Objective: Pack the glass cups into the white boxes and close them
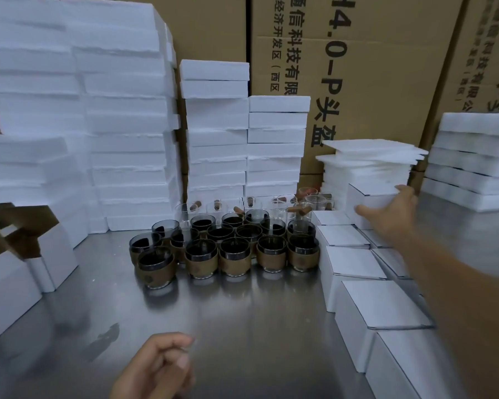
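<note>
steel table [242, 326], brown cartons [372, 82] behind

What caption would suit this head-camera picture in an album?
Right hand reaches for a white box beside glass cups on a steel table; left hand idle.

Our right hand [392, 214] spread against stacked white box [368, 200]; glass cups [236, 246] cluster left of it, beyond our left hand [159, 367], loosely curled above steel table [257, 312].
</note>
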Available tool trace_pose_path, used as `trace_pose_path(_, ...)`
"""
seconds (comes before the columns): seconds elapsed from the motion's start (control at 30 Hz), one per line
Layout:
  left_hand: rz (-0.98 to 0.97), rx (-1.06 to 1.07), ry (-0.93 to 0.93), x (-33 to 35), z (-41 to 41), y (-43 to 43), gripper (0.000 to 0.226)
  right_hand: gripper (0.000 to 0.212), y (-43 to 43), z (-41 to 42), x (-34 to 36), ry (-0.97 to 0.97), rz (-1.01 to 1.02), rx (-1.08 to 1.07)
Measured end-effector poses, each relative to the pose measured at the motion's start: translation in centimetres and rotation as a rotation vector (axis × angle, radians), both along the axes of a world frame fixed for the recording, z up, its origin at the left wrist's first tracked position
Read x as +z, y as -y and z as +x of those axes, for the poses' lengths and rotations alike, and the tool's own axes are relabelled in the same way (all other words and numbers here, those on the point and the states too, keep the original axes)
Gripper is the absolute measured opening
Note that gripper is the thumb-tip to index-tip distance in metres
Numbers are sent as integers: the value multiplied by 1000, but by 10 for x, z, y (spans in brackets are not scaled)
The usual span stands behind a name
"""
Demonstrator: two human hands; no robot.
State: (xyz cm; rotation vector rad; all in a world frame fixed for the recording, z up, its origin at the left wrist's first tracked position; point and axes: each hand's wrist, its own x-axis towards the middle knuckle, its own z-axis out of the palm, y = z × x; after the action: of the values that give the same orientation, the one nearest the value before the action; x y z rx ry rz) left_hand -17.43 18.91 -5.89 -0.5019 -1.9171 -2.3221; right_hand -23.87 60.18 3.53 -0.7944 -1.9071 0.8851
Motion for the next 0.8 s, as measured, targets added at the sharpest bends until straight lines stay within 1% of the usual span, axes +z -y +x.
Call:
trace_pose_path(0.2,-21,-26,20,2,0,1,17,94,-3,-7,-7,-19,-30,9)
trace_pose_path(0.37,-4,-49,47,9,4,2,15,113,3,-1,-2,14,-114,21)
trace_pose_path(0.47,8,-51,63,11,6,3,16,115,14,6,12,59,-118,9)
trace_pose_path(0.57,29,-69,83,14,8,3,14,106,28,17,38,56,-26,-8)
trace_pose_path(0.63,27,-70,62,14,9,3,14,91,43,28,58,15,102,12)
trace_pose_path(0.73,-8,-79,19,15,10,4,14,67,74,46,83,-49,270,136)
trace_pose_path(0.8,-35,-75,-2,15,10,5,15,52,102,60,95,-57,303,270)
